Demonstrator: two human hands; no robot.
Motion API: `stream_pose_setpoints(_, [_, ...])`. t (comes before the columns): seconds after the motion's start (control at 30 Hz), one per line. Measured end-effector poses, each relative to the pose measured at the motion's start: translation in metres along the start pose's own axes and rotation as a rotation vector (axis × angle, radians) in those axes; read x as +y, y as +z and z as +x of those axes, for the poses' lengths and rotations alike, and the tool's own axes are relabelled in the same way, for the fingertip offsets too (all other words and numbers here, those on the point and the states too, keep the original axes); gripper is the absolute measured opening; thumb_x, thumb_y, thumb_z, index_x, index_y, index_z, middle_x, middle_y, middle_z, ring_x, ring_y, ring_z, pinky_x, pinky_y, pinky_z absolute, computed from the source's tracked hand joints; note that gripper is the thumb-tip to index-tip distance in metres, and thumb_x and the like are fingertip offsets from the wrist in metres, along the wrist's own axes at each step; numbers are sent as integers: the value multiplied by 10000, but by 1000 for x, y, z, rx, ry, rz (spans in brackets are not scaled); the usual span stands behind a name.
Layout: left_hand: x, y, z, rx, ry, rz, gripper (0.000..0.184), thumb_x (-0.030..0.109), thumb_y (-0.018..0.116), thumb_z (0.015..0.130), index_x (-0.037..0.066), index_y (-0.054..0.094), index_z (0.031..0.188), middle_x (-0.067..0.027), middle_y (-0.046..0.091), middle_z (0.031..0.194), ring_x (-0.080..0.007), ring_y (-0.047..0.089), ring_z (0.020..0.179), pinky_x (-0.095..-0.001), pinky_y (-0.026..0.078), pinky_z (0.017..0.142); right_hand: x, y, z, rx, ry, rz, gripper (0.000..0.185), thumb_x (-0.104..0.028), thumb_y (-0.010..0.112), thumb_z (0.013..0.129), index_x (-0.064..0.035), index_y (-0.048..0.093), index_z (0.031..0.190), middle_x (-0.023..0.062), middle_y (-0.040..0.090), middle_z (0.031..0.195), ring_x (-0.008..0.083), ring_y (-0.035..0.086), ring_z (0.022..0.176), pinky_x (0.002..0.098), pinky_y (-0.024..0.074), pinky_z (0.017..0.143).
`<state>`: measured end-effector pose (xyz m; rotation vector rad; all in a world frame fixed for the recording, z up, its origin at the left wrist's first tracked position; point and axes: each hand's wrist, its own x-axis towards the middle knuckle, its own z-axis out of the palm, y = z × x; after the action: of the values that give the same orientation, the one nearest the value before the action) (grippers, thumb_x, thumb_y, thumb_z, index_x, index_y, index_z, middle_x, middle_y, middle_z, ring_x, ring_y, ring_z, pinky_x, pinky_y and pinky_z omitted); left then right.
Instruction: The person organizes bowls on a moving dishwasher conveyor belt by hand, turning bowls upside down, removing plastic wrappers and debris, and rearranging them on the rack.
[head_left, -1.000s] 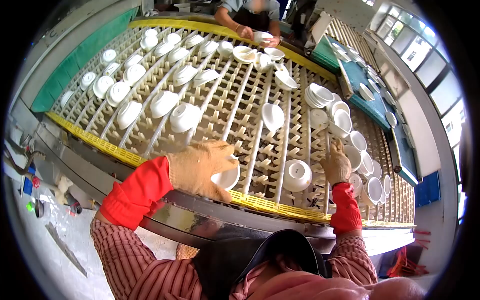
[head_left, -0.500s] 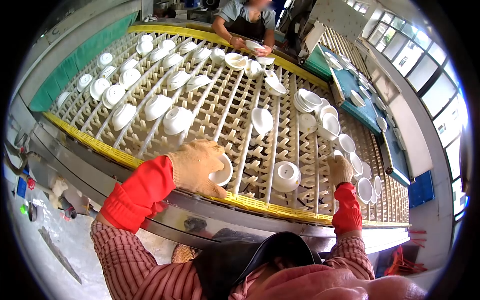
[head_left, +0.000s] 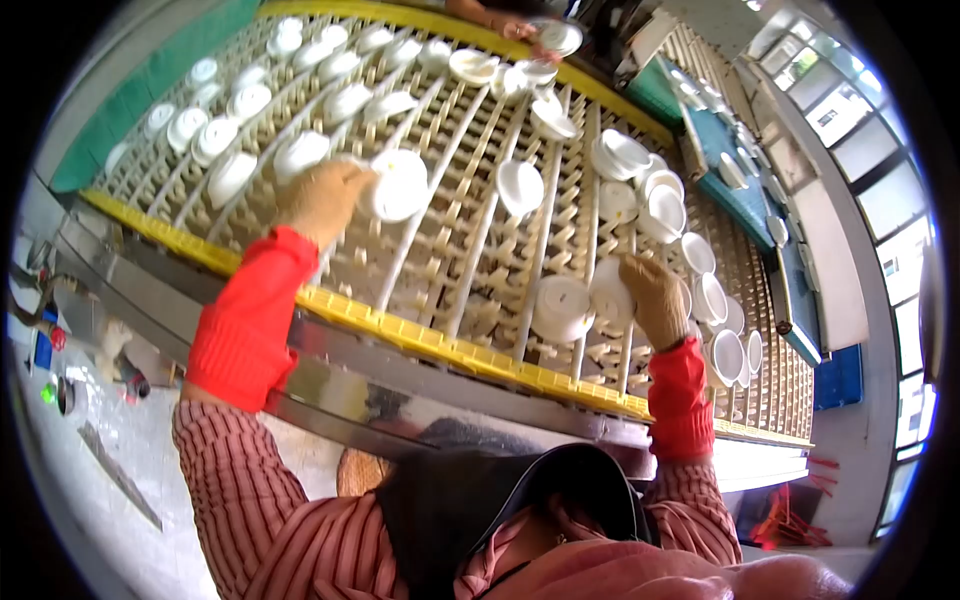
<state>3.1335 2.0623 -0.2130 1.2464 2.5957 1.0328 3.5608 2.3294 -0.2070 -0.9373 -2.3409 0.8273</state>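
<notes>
My left hand (head_left: pixel 325 203), in a tan glove with a red cuff, grips the left edge of a white bowl (head_left: pixel 398 186), over the slatted conveyor (head_left: pixel 430 285). Just left of that hand another white bowl (head_left: pixel 300 153) lies tilted between the rods. My right hand (head_left: pixel 655 302), gloved the same way, is closed on the right side of a second white bowl (head_left: pixel 611 291). This one is beside an upside-down bowl (head_left: pixel 562 308); whether the two touch I cannot tell. A single bowl (head_left: pixel 520 188) leans between the rods farther up.
Upturned bowls (head_left: pixel 212 140) fill the conveyor's left part; upright bowls (head_left: pixel 728 357) and stacked ones (head_left: pixel 622 155) line the right. A yellow rail (head_left: pixel 470 357) runs along the near edge. At the far side a co-worker's hand (head_left: pixel 512 27) is beside a bowl (head_left: pixel 558 38). A blue belt (head_left: pixel 735 205) carries more bowls.
My left hand has moved up and left from the near rail with its bowl. The right hand has gone up and left from the bowls on the right, now with a bowl in it.
</notes>
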Motion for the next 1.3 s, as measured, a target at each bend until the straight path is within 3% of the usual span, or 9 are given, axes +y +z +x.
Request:
stream_pose_setpoints(0.1, [-13,-2,13,132,21,230,443,462,609,1070,77,807,1161,-221,789,1152,-443,737,1077,-536,570,939,6,12,60,74,-792,-390,304,-158,745,980,-37,751,1259,204,794,1119,369,782,1035,440,615,885])
stream_pose_setpoints(0.43, [18,-2,0,123,211,457,420,388,745,1014,35,771,1241,-198,782,1145,-399,731,1114,-518,573,981,-66,105,178,33,-651,-258,311,-261,739,1048,-51,761,1277,121,820,1170,239,756,1145,355,589,988])
stream_pose_setpoints(0.5, [17,8,-4,120,226,439,396,340,765,1000,21,767,1233,-192,775,1133,-398,723,1095,-513,568,968,-35,110,160,-20,-242,481,344,-286,728,1029,-73,769,1295,93,824,1197,309,744,1135,395,584,1017])
stream_pose_setpoints(0.67, [39,21,-8,60,284,477,415,278,768,999,-20,730,1285,-191,763,1213,-391,686,1180,-497,540,1026,28,45,140,254,-184,-633,833,-443,841,906,-63,558,1591,219,789,1269,420,745,1190,498,578,1040])
stream_pose_setpoints(0.7, [46,22,-9,48,290,507,431,286,761,1004,-22,722,1303,-192,762,1233,-391,679,1205,-497,534,1046,60,36,146,422,-395,-781,809,-444,821,899,-78,567,1574,243,790,1227,439,757,1142,532,570,1025])
stream_pose_setpoints(0.93, [64,24,-16,-13,187,606,550,353,713,1049,-34,673,1438,-180,700,1460,-355,612,1401,-456,487,1187,149,-6,159,106,97,-728,432,-481,636,1019,-123,801,1198,230,797,1129,453,754,1076,567,561,983])
stream_pose_setpoints(1.2, [54,51,-15,94,352,606,461,338,776,985,33,741,1330,-188,721,1293,-393,633,1289,-475,521,1085,54,-5,134,1,114,-167,331,-351,623,1007,-63,776,1065,214,783,1001,437,744,946,475,582,861])
stream_pose_setpoints(1.23, [59,51,-16,81,357,585,455,328,780,978,31,742,1321,-185,721,1284,-393,634,1281,-477,525,1073,57,-1,139,104,-675,-360,201,-207,650,974,-77,754,1087,212,771,1025,419,754,981,468,588,847])
stream_pose_setpoints(1.3, [69,51,-21,60,375,544,444,310,788,963,27,743,1303,-181,721,1264,-394,638,1266,-481,533,1049,36,13,155,123,-656,-352,318,-69,676,965,-93,746,1274,233,786,1153,435,762,1095,472,606,962])
